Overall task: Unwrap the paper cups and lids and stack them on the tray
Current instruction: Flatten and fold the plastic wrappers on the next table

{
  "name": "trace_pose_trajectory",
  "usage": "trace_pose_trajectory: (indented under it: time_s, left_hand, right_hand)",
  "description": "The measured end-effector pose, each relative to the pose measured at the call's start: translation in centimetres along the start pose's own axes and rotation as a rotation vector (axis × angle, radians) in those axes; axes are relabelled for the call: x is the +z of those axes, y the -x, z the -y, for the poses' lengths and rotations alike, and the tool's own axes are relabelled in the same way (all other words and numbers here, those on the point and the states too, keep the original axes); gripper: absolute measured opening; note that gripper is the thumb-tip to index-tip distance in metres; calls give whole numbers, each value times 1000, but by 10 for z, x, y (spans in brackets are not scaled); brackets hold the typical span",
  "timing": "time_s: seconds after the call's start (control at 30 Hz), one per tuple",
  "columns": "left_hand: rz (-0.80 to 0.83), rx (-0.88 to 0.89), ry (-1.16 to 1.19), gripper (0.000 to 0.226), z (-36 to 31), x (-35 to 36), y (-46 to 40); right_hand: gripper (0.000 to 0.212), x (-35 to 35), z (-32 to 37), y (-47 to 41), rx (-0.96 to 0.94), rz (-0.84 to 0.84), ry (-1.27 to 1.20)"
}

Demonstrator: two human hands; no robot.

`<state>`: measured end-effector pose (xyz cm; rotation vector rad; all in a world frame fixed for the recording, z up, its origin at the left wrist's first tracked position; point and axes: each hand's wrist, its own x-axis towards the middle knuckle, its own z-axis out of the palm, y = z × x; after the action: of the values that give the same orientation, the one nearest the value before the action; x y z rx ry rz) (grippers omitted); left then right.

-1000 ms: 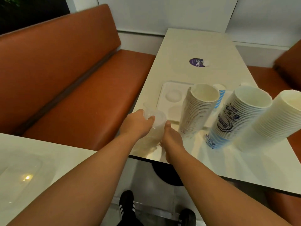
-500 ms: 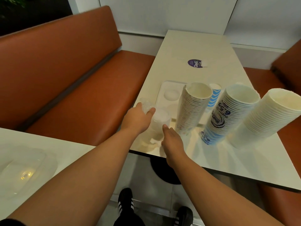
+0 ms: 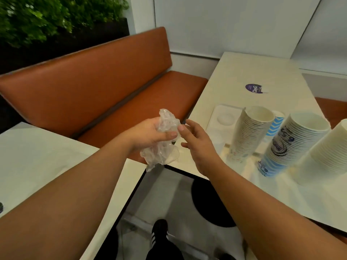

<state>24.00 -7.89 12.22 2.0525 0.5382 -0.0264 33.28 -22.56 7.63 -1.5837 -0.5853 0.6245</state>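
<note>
Cream laminate with a dark edge band covers the bench (image 3: 234, 76) that carries your work, and its near left corner sits just under your hands. A second bench (image 3: 37, 156) of the same finish lies at your left, with a strip of grey floor (image 3: 165, 199) open between the two. An orange-brown booth seat (image 3: 90, 87) runs along the far side of that gap, with green plants (image 3: 47, 17) behind its backrest and a pale wall beyond.

Your left hand (image 3: 152, 135) grips a crumpled clear plastic wrapper (image 3: 165, 141), fingers and thumb curled round it, held in the air above the gap by the bench corner. Your right hand (image 3: 197, 141) is beside it with fingers spread and relaxed, one fingertip touching the wrapper's upper edge.

A white tray (image 3: 221, 115) lies near the left edge of the bench, and a leaning stack of white paper cups (image 3: 249, 134) stands at its right edge. To the right come a stack of blue-printed cups (image 3: 287, 145) and a plain white stack (image 3: 323, 156) near the right edge of the view, all tilted toward you. A small blue-striped cup (image 3: 275, 124) shows between the first two stacks. A purple round sticker (image 3: 254, 88) sits farther back, where the bench surface is bare toward the wall.
</note>
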Motion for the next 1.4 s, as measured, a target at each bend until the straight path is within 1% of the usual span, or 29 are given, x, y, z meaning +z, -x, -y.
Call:
trace_pose_trajectory:
  time_s: [0.03,0.07,0.1,0.13,0.2,0.27,0.37,0.43,0.5,0.53,0.6,0.67,0.77,0.83,0.9,0.97,1.0,1.1,1.17,1.27,1.4]
  left_hand:
    - [4,10,7,37,1,-6,8]
    - [2,1,21,37,4,-13,15]
    - [5,-23,25,40,6,-20,23]
    - [4,-53,8,43,11,-27,30]
    - [15,-113,-66,40,25,-45,48]
    - [18,-177,-105,32,44,-64,69]
    - [-7,-254,-9,20,77,-94,101]
    - [-59,-311,106,9,95,-109,123]
    - [-128,-376,178,14,114,-121,146]
    - [-155,-412,192,15,123,-124,156]
    - [-178,-490,170,22,141,-128,176]
    - [-149,-564,137,31,159,-129,195]
    - [-140,-661,144,34,187,-127,219]
    - [-205,-682,195,30,208,-123,228]
    - [-303,-680,267,28,228,-117,234]
    - [-345,-695,303,31,244,-111,237]
    - [-333,-710,301,31,252,-107,238]
    - [-302,-771,270,22,272,-98,237]
    - [-331,-800,257,23,286,-94,236]
    - [-357,-845,240,28,304,-87,237]
    - [-372,-939,214,27,325,-80,242]
  right_hand:
    - [55,9,9,-4,-24,50,45]
    - [38,19,16,-7,-53,68,135]
    - [23,28,22,-10,-80,58,188]
    - [17,36,26,-13,-91,33,195]
    - [18,50,31,-19,-50,5,125]
    - [17,65,33,-24,0,23,43]
    - [18,91,29,-24,79,47,-55]
    - [27,108,22,-20,101,37,-19]
    - [39,128,12,-13,121,53,62]
    - [41,137,8,-9,134,84,98]
    - [30,152,-2,-4,175,163,110]
    - [22,166,-8,3,261,258,80]
    - [11,181,-18,14,408,410,134]
    - [13,186,-28,19,502,524,183]
    - [15,190,-40,22,564,643,255]
    - [20,195,-54,23,604,714,308]
    - [22,197,-62,24,620,730,323]
    - [21,204,-82,29,633,771,398]
    - [20,208,-91,33,618,809,458]
    - [25,212,-101,34,608,835,558]
    - [30,220,-110,35,603,859,636]
